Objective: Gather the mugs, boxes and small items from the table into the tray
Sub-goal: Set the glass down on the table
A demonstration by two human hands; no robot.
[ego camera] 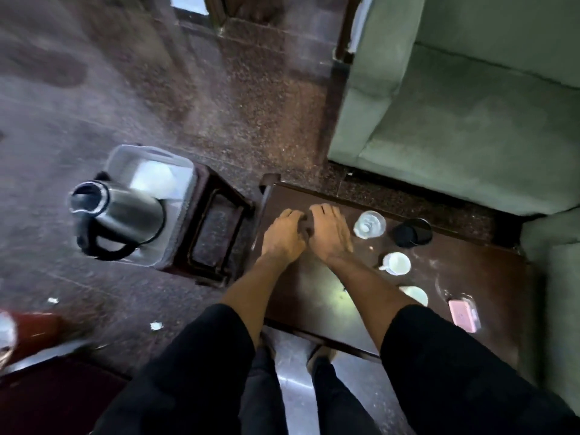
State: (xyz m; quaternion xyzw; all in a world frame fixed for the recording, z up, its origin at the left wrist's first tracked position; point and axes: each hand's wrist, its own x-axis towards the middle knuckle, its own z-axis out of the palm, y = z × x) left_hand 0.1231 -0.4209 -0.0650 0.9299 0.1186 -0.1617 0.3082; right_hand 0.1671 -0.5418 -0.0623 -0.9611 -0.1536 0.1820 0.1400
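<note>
Both hands, left (284,235) and right (329,232), meet on the dark surface (317,296), fingers curled around something small and dark, perhaps a box, too blurred to name. Two white mugs (396,263), a glass (369,224) and a pink box (464,314) sit to the right; the tray (150,158) holds a steel kettle (117,215) on a stool well left.

The person wears a black top. Its sleeves (445,356) are pushed up, so both forearms are bare. The trousers (332,403) are dark too. Both hands have no gloves.
</note>
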